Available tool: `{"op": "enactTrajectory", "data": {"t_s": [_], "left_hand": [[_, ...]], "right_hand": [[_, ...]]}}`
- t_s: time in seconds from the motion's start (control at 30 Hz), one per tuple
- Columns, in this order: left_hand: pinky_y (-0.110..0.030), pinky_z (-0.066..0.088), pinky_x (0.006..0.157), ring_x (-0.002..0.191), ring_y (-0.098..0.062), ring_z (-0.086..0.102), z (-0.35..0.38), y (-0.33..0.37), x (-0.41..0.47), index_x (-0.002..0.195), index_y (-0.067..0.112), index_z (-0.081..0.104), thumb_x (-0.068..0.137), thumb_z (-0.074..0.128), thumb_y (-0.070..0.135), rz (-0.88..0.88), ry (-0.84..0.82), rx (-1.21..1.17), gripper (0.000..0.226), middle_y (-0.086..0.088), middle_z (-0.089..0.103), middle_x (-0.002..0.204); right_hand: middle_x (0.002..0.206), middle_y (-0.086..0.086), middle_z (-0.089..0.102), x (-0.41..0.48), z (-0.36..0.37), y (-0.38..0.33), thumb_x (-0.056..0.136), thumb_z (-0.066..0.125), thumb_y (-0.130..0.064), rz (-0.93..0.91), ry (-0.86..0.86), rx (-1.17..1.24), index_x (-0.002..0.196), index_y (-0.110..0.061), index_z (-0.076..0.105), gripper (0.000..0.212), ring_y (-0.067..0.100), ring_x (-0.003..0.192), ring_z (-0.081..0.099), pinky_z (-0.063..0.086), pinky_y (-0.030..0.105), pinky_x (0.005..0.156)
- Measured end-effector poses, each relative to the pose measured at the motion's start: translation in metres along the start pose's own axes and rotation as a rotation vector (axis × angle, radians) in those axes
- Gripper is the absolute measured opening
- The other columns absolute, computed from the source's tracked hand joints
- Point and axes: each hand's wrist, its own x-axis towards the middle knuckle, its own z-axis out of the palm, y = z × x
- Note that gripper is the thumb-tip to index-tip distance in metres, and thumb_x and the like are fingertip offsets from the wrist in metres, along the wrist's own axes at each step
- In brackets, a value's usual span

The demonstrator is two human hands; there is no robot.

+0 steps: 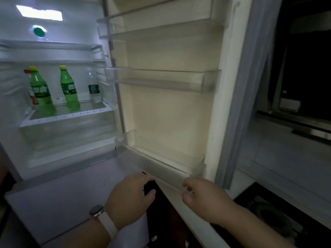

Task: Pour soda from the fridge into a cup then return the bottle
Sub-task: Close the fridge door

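The fridge [59,163] stands open and lit. On its lower glass shelf stand two green soda bottles with yellow caps, one at the left [41,92] and one further right [69,89]. A red-capped bottle [31,94] is half hidden behind the left one. My left hand [130,196], a watch on its wrist, hovers below the fridge opening with loosely curled fingers and holds nothing. My right hand [202,198] is just under the lower edge of the open door [170,113], fingers loosely curled, nothing in it. No cup is in view.
A clear water bottle [94,86] stands at the right of the same shelf. The door's clear racks [161,78] hold nothing. A white counter runs along the right with a dark cooktop [279,212]. A closed lower fridge door [62,197] lies below my left hand.
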Motion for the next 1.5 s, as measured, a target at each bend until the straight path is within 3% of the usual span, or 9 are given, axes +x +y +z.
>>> {"op": "enactTrajectory", "data": {"t_s": [0.13, 0.43, 0.6, 0.83, 0.93, 1.17, 1.27, 1.43, 1.5], "left_hand": [[-0.013, 0.035, 0.088, 0.112, -0.007, 0.057, 0.012, 0.056, 0.026, 0.122, 0.027, 0.065, 0.082, 0.049, 0.053, 0.015, -0.007, -0.047, 0.050, 0.012, 0.064, 0.121], [-0.018, 0.040, 0.092, 0.110, -0.007, 0.055, 0.043, 0.144, 0.070, 0.121, 0.022, 0.062, 0.081, 0.054, 0.044, 0.019, 0.165, -0.153, 0.046, 0.010, 0.061, 0.119], [-0.036, 0.053, 0.090, 0.114, -0.021, 0.057, 0.054, 0.172, 0.081, 0.123, 0.018, 0.061, 0.081, 0.046, 0.046, 0.080, 0.205, 0.027, 0.053, -0.002, 0.059, 0.128], [-0.033, 0.043, 0.104, 0.133, -0.022, 0.046, 0.071, 0.186, 0.088, 0.140, 0.017, 0.046, 0.084, 0.050, 0.051, 0.087, 0.206, 0.091, 0.065, -0.007, 0.044, 0.149], [-0.032, 0.039, 0.107, 0.134, -0.021, 0.045, 0.076, 0.189, 0.084, 0.144, 0.014, 0.043, 0.089, 0.042, 0.061, 0.086, 0.222, 0.091, 0.072, -0.008, 0.045, 0.149], [-0.034, 0.035, 0.113, 0.140, -0.013, 0.036, 0.074, 0.178, 0.051, 0.147, 0.011, 0.035, 0.090, 0.024, 0.072, 0.032, 0.277, -0.114, 0.084, -0.003, 0.038, 0.152], [-0.031, 0.027, 0.116, 0.144, -0.009, 0.027, 0.070, 0.161, 0.026, 0.150, 0.013, 0.029, 0.089, 0.025, 0.075, 0.005, 0.304, -0.163, 0.088, 0.000, 0.031, 0.157], [-0.051, 0.037, 0.112, 0.144, -0.016, 0.033, 0.056, 0.139, -0.010, 0.151, 0.014, 0.026, 0.091, 0.040, 0.063, -0.065, 0.356, -0.307, 0.079, 0.000, 0.033, 0.156], [-0.041, 0.039, 0.111, 0.140, -0.008, 0.036, 0.046, 0.134, -0.023, 0.151, 0.019, 0.027, 0.090, 0.047, 0.056, -0.101, 0.393, -0.342, 0.074, 0.010, 0.037, 0.153]], "right_hand": [[0.107, -0.014, 0.062, -0.017, -0.030, 0.051, 0.095, 0.046, -0.046, 0.075, 0.058, 0.027, 0.116, -0.032, 0.059, 0.029, 0.003, 0.088, 0.054, 0.041, 0.023, 0.069], [0.093, -0.007, 0.063, -0.010, -0.071, 0.139, 0.091, 0.055, -0.030, 0.188, 0.335, 0.272, 0.097, -0.029, 0.060, 0.008, 0.006, 0.079, 0.057, 0.047, 0.027, 0.070], [0.139, -0.008, 0.044, 0.008, -0.076, 0.157, 0.093, 0.056, -0.033, 0.179, 0.377, 0.425, 0.147, -0.025, 0.035, 0.058, 0.008, 0.120, 0.046, 0.041, 0.029, 0.100], [0.142, -0.017, 0.042, 0.018, -0.070, 0.152, 0.089, 0.064, -0.032, 0.071, 0.322, 0.724, 0.147, -0.049, 0.015, 0.078, 0.001, 0.120, 0.048, 0.043, 0.028, 0.103], [0.151, -0.017, 0.030, 0.014, -0.059, 0.149, 0.090, 0.064, -0.028, 0.062, 0.349, 0.681, 0.152, -0.043, 0.008, 0.086, 0.001, 0.131, 0.038, 0.037, 0.029, 0.109], [0.142, -0.013, 0.045, -0.002, -0.036, 0.126, 0.088, 0.059, -0.037, -0.031, 0.400, 0.566, 0.149, -0.035, 0.021, 0.071, 0.005, 0.125, 0.047, 0.047, 0.039, 0.103], [0.141, -0.012, 0.044, -0.010, -0.022, 0.112, 0.089, 0.056, -0.042, -0.124, 0.386, 0.504, 0.149, -0.034, 0.019, 0.070, 0.007, 0.124, 0.047, 0.048, 0.038, 0.101], [0.143, -0.003, 0.038, -0.020, 0.004, 0.082, 0.089, 0.045, -0.053, -0.323, 0.363, 0.449, 0.147, -0.038, 0.004, 0.073, 0.011, 0.123, 0.047, 0.047, 0.032, 0.099], [0.143, 0.000, 0.034, -0.020, 0.019, 0.067, 0.090, 0.045, -0.053, -0.402, 0.390, 0.425, 0.148, -0.038, -0.001, 0.075, 0.010, 0.123, 0.044, 0.043, 0.026, 0.097]]}}
